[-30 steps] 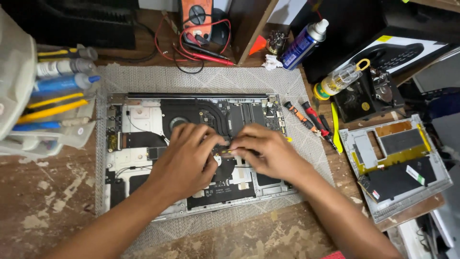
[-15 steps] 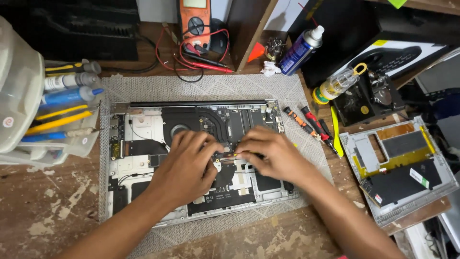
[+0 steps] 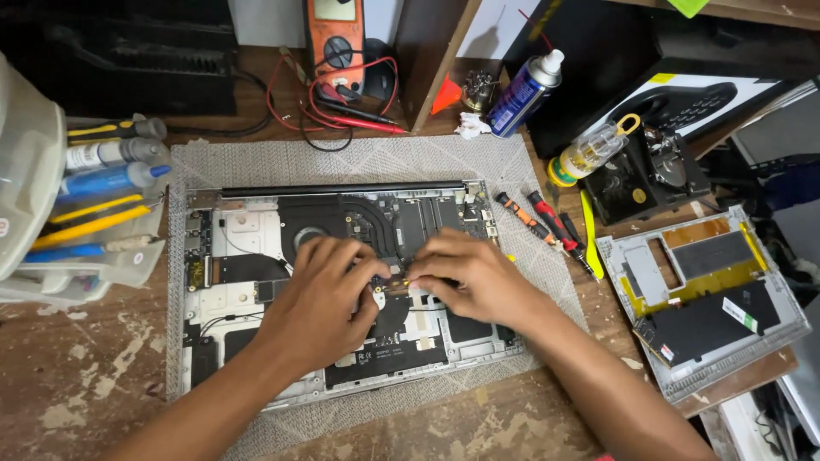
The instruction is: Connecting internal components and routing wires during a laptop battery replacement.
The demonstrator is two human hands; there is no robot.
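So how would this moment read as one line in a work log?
left hand: fingertips on opened laptop | right hand: fingertips beside it, mid-board | screwdrivers: lying right of laptop | grip: cannot tell

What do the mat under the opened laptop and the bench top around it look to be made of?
The mat looks like grey woven or textured rubbery fabric: a fine zigzag pattern, matte, with slightly frayed edges. The bench top looks like worn wood, brown with pale scuffed patches. The opened laptop shell appears to be silver metal, though possibly plastic.

One opened laptop (image 3: 256, 248), two screwdrivers (image 3: 547, 224), one spray can (image 3: 523, 90), one multimeter (image 3: 336, 38), one detached bottom cover (image 3: 705, 299).
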